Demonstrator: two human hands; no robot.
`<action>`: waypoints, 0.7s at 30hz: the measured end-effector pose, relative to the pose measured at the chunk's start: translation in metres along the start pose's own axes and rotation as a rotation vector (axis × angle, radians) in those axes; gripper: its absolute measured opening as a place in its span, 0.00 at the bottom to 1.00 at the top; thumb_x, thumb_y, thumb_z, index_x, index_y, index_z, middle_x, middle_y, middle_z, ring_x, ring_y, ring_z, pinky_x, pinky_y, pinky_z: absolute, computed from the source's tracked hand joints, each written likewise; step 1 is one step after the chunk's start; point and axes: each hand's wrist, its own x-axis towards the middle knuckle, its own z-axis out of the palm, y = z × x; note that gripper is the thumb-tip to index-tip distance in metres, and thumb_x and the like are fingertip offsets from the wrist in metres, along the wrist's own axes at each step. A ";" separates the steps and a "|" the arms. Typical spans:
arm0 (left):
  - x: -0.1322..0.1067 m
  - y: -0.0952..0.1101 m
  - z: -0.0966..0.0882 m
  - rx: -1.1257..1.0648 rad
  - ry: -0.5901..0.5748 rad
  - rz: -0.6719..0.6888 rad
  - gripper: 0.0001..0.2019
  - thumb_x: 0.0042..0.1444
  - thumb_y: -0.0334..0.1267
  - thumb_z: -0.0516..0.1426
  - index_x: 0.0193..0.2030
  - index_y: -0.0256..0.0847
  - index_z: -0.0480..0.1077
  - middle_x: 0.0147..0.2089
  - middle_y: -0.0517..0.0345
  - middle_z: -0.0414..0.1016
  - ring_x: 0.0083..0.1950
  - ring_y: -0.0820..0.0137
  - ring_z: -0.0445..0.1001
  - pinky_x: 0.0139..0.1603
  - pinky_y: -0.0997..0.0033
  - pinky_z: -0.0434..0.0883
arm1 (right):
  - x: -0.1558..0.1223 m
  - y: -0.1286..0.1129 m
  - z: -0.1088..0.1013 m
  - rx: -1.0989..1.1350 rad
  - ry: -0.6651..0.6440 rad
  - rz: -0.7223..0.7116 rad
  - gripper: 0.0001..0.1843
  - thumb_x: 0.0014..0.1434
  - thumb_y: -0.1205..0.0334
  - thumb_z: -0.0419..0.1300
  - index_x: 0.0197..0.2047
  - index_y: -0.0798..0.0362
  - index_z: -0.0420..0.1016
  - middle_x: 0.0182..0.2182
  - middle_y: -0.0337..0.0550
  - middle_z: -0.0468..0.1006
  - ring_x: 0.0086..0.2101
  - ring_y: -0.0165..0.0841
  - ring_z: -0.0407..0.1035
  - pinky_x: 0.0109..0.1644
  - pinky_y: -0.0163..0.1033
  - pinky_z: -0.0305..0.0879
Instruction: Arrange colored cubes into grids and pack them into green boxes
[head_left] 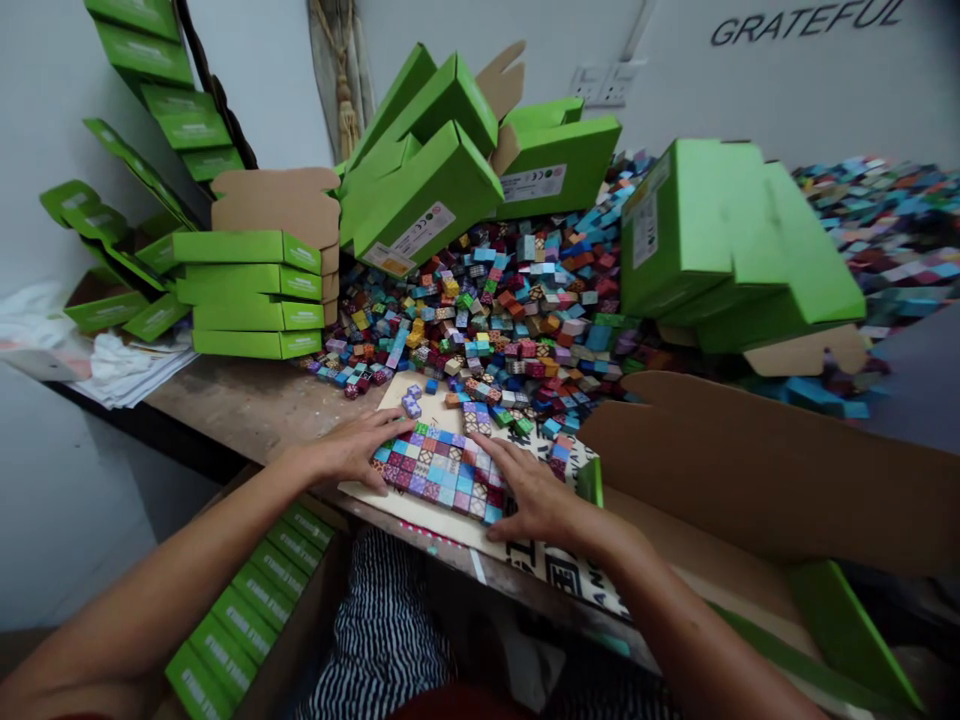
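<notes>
A rectangular block of small patterned cubes (pixel 442 470), set in rows, lies on a cream board with black lettering (pixel 420 512). At its left end is my left hand (pixel 349 450), fingers spread along the edge and touching the cubes. My right hand (pixel 536 500) is spread around the right end, its fingertips near the far corner and its thumb by the near corner. Just beyond the block lie a small joined group of cubes (pixel 476 418) and a few purple cubes (pixel 411 402). A short row of cubes (pixel 560 455) sits right of my right hand.
A large pile of loose cubes (pixel 517 320) spreads behind the board. Green boxes (pixel 259 312) are stacked at left, with more green boxes (pixel 427 200) behind and others (pixel 697 240) at right. An open cardboard box (pixel 697 530) stands near my right arm. Packed green boxes (pixel 251 610) sit below the table.
</notes>
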 end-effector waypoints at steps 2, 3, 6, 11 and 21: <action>0.001 -0.002 0.001 0.010 0.025 0.033 0.52 0.38 0.49 0.69 0.69 0.56 0.47 0.71 0.50 0.45 0.69 0.47 0.49 0.65 0.46 0.54 | 0.001 0.000 -0.001 0.025 0.014 -0.034 0.63 0.40 0.59 0.71 0.71 0.45 0.36 0.67 0.57 0.47 0.64 0.52 0.45 0.63 0.56 0.49; 0.002 -0.002 0.002 0.018 0.035 0.045 0.52 0.38 0.50 0.69 0.68 0.56 0.47 0.71 0.50 0.46 0.68 0.47 0.49 0.65 0.46 0.54 | 0.001 -0.001 -0.001 0.037 0.022 -0.047 0.63 0.40 0.61 0.70 0.71 0.45 0.36 0.67 0.56 0.48 0.64 0.51 0.46 0.63 0.55 0.49; 0.002 0.000 0.002 0.057 0.035 0.030 0.52 0.37 0.51 0.69 0.68 0.57 0.47 0.71 0.50 0.47 0.68 0.46 0.50 0.64 0.43 0.54 | 0.001 0.000 -0.001 0.060 0.040 -0.072 0.62 0.41 0.62 0.70 0.71 0.45 0.35 0.67 0.56 0.47 0.64 0.50 0.46 0.63 0.53 0.50; -0.001 0.011 0.001 0.103 -0.005 -0.048 0.53 0.38 0.54 0.68 0.69 0.55 0.46 0.71 0.46 0.47 0.68 0.42 0.50 0.63 0.38 0.51 | -0.001 0.004 0.000 -0.092 0.003 -0.013 0.63 0.39 0.57 0.71 0.70 0.41 0.38 0.67 0.55 0.48 0.64 0.55 0.44 0.62 0.62 0.48; 0.014 0.016 -0.018 0.067 -0.151 0.054 0.56 0.35 0.51 0.69 0.69 0.46 0.46 0.70 0.45 0.48 0.67 0.48 0.52 0.65 0.53 0.55 | 0.008 -0.002 0.002 -0.213 0.045 -0.071 0.58 0.36 0.56 0.73 0.68 0.45 0.52 0.59 0.59 0.62 0.53 0.56 0.63 0.53 0.55 0.61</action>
